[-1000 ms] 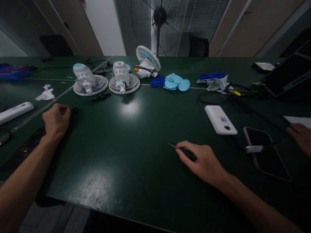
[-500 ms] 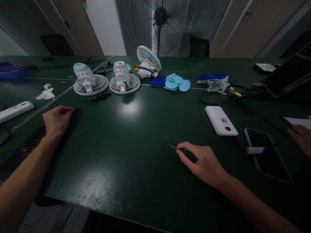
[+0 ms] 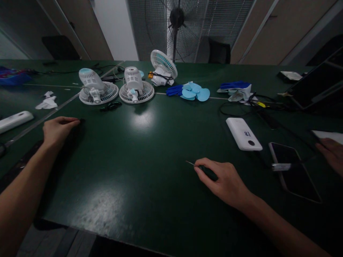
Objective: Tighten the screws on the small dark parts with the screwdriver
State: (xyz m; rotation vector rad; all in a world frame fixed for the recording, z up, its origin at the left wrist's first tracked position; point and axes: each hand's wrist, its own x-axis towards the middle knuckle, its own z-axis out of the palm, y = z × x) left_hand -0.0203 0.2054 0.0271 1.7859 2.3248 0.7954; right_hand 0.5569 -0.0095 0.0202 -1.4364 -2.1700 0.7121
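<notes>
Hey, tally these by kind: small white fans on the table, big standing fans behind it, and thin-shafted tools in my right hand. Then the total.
Small white fans on the table: 3
Big standing fan behind it: 1
Thin-shafted tool in your right hand: 1
Total: 5

At the green table (image 3: 150, 150), the right hand (image 3: 223, 180) held a screwdriver (image 3: 209, 173) with dark handle, its thin shaft directed to the left. The left hand (image 3: 57, 130) had its fingertips at a small dark thing (image 3: 82, 120); whether it was gripped, one could not tell. Farther back, two white fans (image 3: 134, 80) lay on their grilles.
</notes>
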